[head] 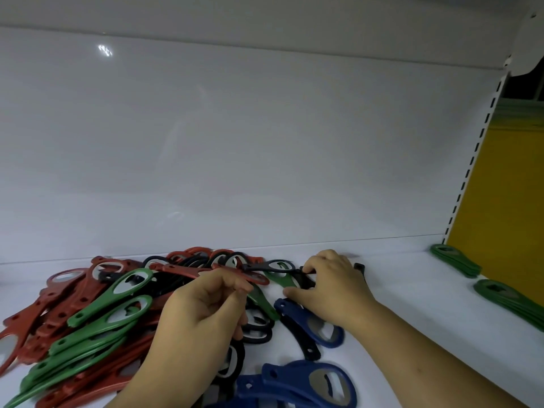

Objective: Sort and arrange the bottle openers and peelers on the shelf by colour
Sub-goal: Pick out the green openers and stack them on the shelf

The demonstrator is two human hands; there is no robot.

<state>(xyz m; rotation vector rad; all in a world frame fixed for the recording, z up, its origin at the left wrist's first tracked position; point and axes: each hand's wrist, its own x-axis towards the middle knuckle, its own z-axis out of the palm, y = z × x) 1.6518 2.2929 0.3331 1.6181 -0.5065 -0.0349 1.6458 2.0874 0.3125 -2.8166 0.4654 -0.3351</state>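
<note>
At the left front of the shelf [412, 304], a pile [88, 319] of red, green, black and blue openers is left mixed. The fingertips of the left hand [203, 313] are pinched together beside a red opener [188, 272]; whether anything is held cannot be told. A black opener [304, 279] is gripped by the curled right hand [329, 287]. Only green stacks [454, 260] are set at the right edge; most sorting is judged undone.

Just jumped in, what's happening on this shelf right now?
A person is sorting a mixed pile of openers on the white shelf. The left hand seems to pinch a red opener; the right hand grips a black opener. Two green stacks lie far right, blue openers nearest the camera.
</note>
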